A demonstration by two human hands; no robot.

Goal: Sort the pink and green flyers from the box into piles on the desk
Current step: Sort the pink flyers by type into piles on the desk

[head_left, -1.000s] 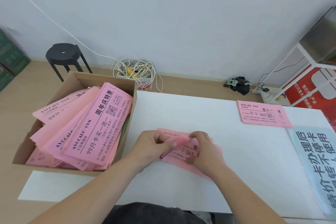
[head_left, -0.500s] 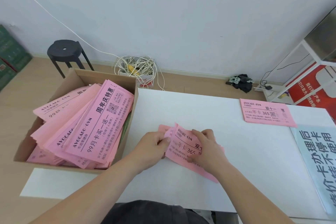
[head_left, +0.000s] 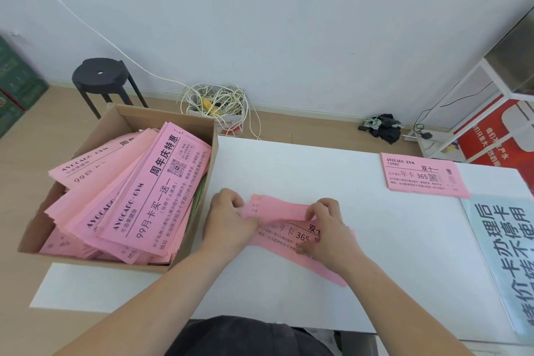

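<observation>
A cardboard box (head_left: 199, 243) at the desk's left edge is full of long pink flyers (head_left: 150, 193); a thin green edge (head_left: 199, 196) shows along their right side. On the white desk (head_left: 404, 254) in front of me lies a small stack of pink flyers (head_left: 291, 235). My left hand (head_left: 228, 221) pinches the left end of the top flyer (head_left: 274, 209), which is lifted and curled over. My right hand (head_left: 326, 228) pinches that flyer's right end while its lower fingers rest on the stack. A neat pink pile (head_left: 423, 175) sits at the desk's far right.
A pale blue printed sheet (head_left: 505, 254) lies along the desk's right edge. A black stool (head_left: 101, 76) stands behind the box, a tangle of white cable (head_left: 216, 104) lies by the wall, and a white shelf frame (head_left: 474, 101) with red boxes stands at the right.
The top flyer, held up showing its print half a second ago, is now curled over between both hands. My hands stay at the stack.
</observation>
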